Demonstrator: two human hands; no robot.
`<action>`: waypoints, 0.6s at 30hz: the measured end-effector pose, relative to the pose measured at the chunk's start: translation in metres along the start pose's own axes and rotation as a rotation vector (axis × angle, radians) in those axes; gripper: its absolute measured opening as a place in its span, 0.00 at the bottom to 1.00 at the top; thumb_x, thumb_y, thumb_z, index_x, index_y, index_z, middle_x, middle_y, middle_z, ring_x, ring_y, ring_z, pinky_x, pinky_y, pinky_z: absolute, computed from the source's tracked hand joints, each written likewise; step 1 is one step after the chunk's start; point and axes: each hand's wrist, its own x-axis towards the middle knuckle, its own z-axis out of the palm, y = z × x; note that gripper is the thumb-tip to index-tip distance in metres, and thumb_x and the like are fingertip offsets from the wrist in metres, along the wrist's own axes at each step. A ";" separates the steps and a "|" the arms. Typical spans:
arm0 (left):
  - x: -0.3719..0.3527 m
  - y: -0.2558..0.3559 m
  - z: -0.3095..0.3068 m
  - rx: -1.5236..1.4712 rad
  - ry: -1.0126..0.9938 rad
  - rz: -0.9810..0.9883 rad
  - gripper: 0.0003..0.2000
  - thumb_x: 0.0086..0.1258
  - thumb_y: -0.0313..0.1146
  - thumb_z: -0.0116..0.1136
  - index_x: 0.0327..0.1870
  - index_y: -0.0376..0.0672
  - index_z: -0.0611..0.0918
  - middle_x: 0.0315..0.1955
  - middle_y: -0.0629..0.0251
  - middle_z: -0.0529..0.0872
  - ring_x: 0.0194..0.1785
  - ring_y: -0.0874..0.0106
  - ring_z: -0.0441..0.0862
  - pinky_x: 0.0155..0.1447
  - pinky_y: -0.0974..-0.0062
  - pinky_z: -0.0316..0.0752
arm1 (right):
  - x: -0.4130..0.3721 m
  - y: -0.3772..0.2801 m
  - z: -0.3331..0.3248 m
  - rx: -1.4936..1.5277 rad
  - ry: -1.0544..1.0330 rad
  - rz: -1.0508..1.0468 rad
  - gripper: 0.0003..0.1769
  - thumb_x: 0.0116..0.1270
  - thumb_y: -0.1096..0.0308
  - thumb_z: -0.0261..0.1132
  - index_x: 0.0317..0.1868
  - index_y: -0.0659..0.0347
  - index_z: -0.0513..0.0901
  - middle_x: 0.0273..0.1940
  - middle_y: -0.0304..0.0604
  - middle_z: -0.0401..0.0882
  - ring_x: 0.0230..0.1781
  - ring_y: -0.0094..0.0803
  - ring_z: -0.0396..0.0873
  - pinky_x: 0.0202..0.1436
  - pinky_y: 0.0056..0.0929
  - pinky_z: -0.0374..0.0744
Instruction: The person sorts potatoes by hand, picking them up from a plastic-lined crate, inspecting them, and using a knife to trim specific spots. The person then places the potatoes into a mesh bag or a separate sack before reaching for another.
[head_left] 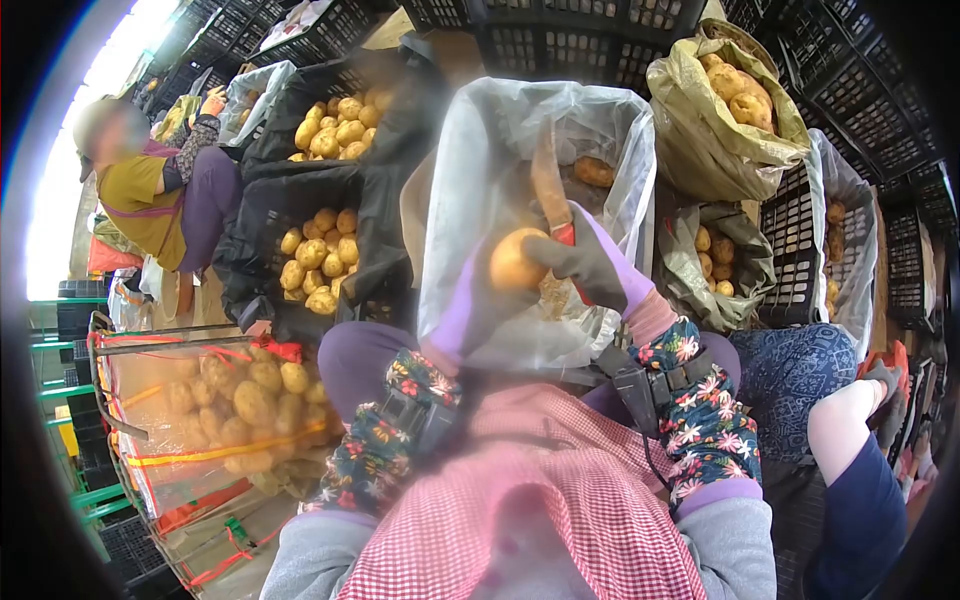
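Note:
A round yellow-brown potato (517, 259) is held up over a crate lined with clear plastic (470, 130). My left hand (488, 308), gloved and blurred, is closed around the potato from below and the left. My right hand (580, 262), in a dark grey glove with a purple cuff, touches the potato's right side with its fingertips. It also grips a red-handled tool with a long brown blade, which looks like a knife (547, 175), pointing away from me. Another potato (594, 171) lies at the far right inside the lined crate.
Two black-lined crates of potatoes (322, 262) stand at left, with a clear bag of potatoes (250, 400) nearer. Green sacks of potatoes (735, 150) are at right. A co-worker (165, 195) sits at far left; another person's arm (845, 430) reaches in at right. Black crates (590, 45) line the back.

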 end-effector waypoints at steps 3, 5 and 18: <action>-0.002 -0.015 -0.001 0.253 0.022 0.191 0.43 0.54 0.21 0.72 0.73 0.40 0.63 0.61 0.61 0.74 0.62 0.70 0.74 0.63 0.72 0.74 | -0.006 -0.017 -0.006 0.279 -0.061 0.244 0.29 0.64 0.55 0.70 0.57 0.66 0.75 0.43 0.38 0.79 0.43 0.24 0.77 0.48 0.26 0.77; -0.001 -0.015 0.000 0.356 0.035 0.241 0.43 0.54 0.21 0.73 0.73 0.40 0.64 0.61 0.60 0.74 0.62 0.70 0.74 0.63 0.72 0.74 | -0.006 -0.023 -0.006 0.451 -0.090 0.290 0.29 0.61 0.53 0.72 0.55 0.64 0.77 0.45 0.38 0.79 0.45 0.25 0.76 0.50 0.28 0.76; -0.011 -0.016 0.007 -0.697 -0.084 -0.237 0.31 0.73 0.49 0.56 0.72 0.42 0.67 0.63 0.57 0.76 0.63 0.61 0.78 0.64 0.63 0.77 | -0.005 -0.010 -0.016 -0.257 0.197 0.254 0.24 0.74 0.47 0.58 0.44 0.64 0.79 0.28 0.40 0.77 0.27 0.26 0.73 0.33 0.28 0.73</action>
